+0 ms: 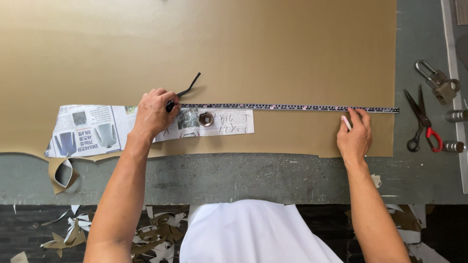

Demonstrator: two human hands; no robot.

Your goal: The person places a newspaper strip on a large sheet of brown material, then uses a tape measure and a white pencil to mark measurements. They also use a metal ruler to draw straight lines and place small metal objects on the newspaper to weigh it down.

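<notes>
Across the near part of a large tan sheet (273,53) of smooth, leather-like material runs a long, narrow metal ruler (287,107), dark with fine pale graduations along its length, lying flat and straight from left to right, its right end reaching just past the sheet's right edge onto the grey-green worktable (234,178). The left hand (153,114) presses down at the ruler's left end, fingers curled and clenched around a small dark tool (170,104) whose thin black strap (191,85) trails away toward the far side. The right hand (355,134) rests near the ruler's right end, fingertips touching its near edge while pinching a short white marker (346,122) between thumb and forefinger. Just near of the ruler lies a newspaper pattern piece (105,129), a long strip with printed pictures and some handwriting, weighed down by a small round metal weight (205,118). On the table to the right of the sheet lie scissors with a red handle (423,122), a brass padlock (441,83) and two small metal cylinders (454,131). Tan and white offcuts (146,238) litter the floor below the table's near edge, on either side of the person's white shirt (253,234).
</notes>
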